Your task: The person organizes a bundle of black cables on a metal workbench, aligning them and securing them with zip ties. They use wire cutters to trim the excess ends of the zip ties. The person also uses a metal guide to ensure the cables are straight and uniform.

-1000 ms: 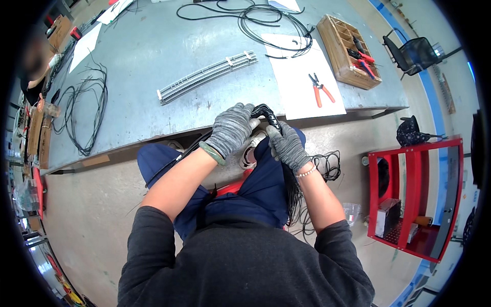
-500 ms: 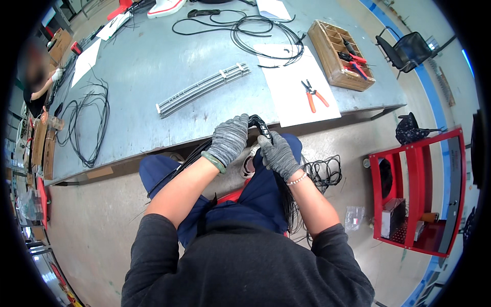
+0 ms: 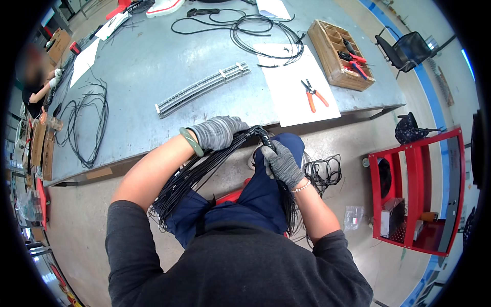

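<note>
A thick bundle of black cables (image 3: 214, 162) hangs over my lap, its bent, taped-looking part arching between my hands just off the table's front edge. My left hand (image 3: 219, 133), in a grey knit glove, is closed round the bundle on the left side of the bend. Loose strands fan down from it over my left thigh. My right hand (image 3: 281, 162), gloved the same way, grips the bundle on the right side, and more strands drop past my right thigh. The fingertips of my left hand are partly hidden behind the cables.
On the grey table (image 3: 138, 77) lie a grey terminal strip (image 3: 202, 90), orange-handled wire strippers (image 3: 313, 96) on white paper (image 3: 291, 110), and coiled cables (image 3: 240, 33). A wooden tool box (image 3: 335, 61) stands right. A red cart (image 3: 376, 199) is on the floor; a person (image 3: 37, 87) works far left.
My left hand has shifted left and turned, with its elbow swung outward. The cable strands on the left now spread wider over my lap. My right hand has moved slightly down.
</note>
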{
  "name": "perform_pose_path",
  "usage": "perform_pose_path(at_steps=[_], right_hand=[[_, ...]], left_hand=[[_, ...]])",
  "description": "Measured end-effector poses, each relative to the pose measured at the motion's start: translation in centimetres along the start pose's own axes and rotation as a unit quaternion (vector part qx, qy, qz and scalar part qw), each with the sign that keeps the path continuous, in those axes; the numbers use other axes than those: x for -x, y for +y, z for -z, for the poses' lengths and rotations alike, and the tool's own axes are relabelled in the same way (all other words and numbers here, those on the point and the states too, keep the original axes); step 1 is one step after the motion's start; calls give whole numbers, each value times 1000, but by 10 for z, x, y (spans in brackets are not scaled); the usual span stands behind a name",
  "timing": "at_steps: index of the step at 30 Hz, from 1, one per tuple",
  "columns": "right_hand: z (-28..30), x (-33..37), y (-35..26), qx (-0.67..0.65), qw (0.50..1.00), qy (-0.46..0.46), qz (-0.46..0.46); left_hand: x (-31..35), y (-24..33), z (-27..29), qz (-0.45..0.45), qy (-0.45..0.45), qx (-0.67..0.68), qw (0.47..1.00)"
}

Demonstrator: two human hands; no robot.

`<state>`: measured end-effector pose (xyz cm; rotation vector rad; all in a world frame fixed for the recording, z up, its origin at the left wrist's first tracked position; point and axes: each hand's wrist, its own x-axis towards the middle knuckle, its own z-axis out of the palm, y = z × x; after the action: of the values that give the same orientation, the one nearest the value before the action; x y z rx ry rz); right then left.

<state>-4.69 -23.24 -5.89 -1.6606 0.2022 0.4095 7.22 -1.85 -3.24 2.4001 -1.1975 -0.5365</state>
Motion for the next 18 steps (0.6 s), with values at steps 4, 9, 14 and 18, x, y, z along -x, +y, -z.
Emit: perform_pose_path(at_steps=[4, 9, 14, 18], right_hand=[[4, -14, 16, 117, 989, 15, 89], [6, -45, -3, 196, 973, 15, 118], [2, -62, 10, 170, 963, 43, 207], [3, -62, 8, 118, 970, 40, 208]], left_hand=[[-13, -7, -8, -32, 37, -109, 993], [-17, -7, -17, -24, 65, -146, 987], [-33, 1, -6, 8, 55, -182, 982], [-26, 7, -6, 104, 68, -36, 992]])
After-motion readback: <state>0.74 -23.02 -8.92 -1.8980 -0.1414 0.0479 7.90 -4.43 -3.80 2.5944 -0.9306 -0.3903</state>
